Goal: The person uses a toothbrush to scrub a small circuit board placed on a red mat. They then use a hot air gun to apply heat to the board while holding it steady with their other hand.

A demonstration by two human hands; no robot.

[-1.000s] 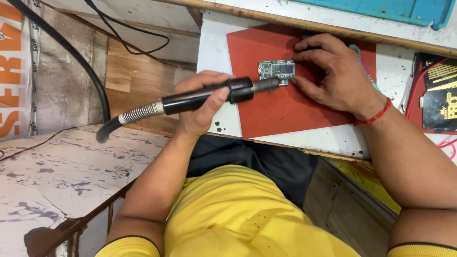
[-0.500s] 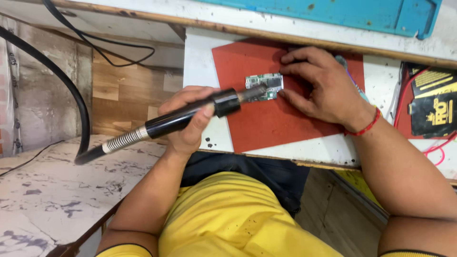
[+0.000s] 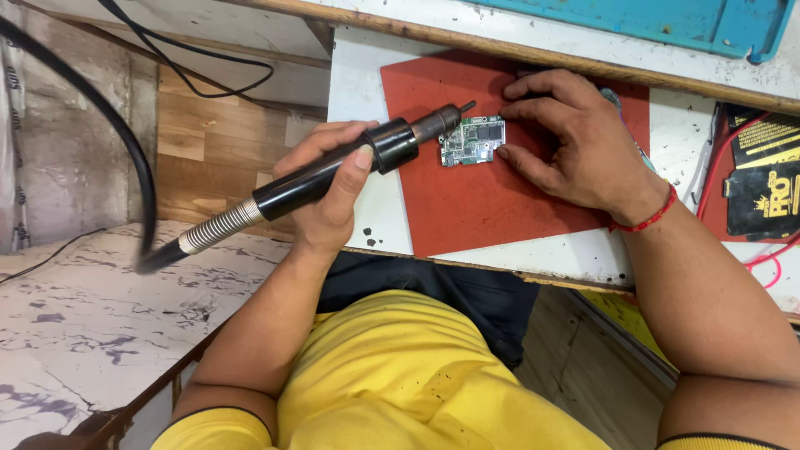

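Observation:
A small green circuit board (image 3: 472, 140) lies on a red mat (image 3: 483, 208) on the white bench. My left hand (image 3: 329, 187) grips a black hot-air handpiece (image 3: 333, 167) with a metal spring collar and a thick black hose; its metal nozzle points at the board's left edge, just above it. My right hand (image 3: 571, 137) rests on the mat with fingertips pressing the board's right side. A red thread band circles that wrist.
A teal tray (image 3: 667, 21) sits along the far edge of the bench. A black packet with red wires (image 3: 762, 179) lies at the right. A marbled white surface (image 3: 75, 325) is at the lower left; black cables (image 3: 208, 79) hang at the back.
The view has shifted, so the bench sits differently in frame. The handpiece nozzle has drawn slightly back from over the board to its left edge. My right hand stays on the board.

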